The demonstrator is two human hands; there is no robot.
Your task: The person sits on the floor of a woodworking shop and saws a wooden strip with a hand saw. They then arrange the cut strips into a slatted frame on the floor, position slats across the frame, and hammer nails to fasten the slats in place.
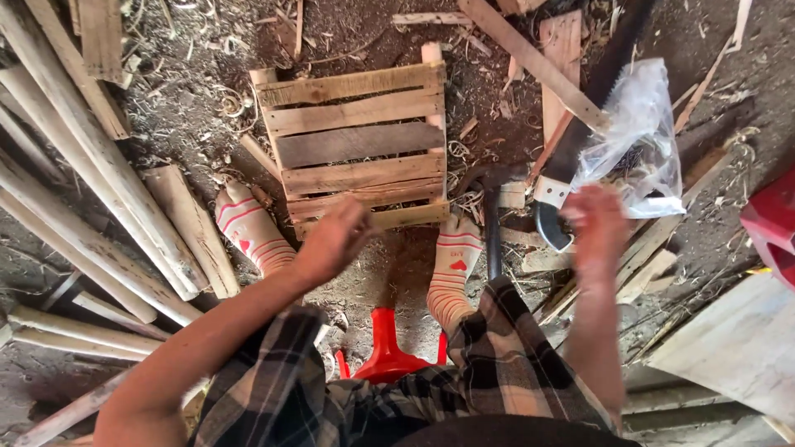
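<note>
round wooden poles (91, 174) lie left, a red stool (387, 352) below, scrap planks (563, 66) upper right.

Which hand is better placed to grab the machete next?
Probably the right hand: it hovers, blurred and empty, just beside the machete handle. The left hand is over the slatted wooden crate, farther away.

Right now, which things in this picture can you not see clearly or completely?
- Right hand, head view: blurred, so the fingers and whether they hold anything cannot be told.
- Left hand: blurred too, and it covers the near edge of the crate.
- Saw: the plastic bag covers part of the blade.
- Red stool: mostly hidden under the legs.
- Red object: cut off by the right edge.
</note>
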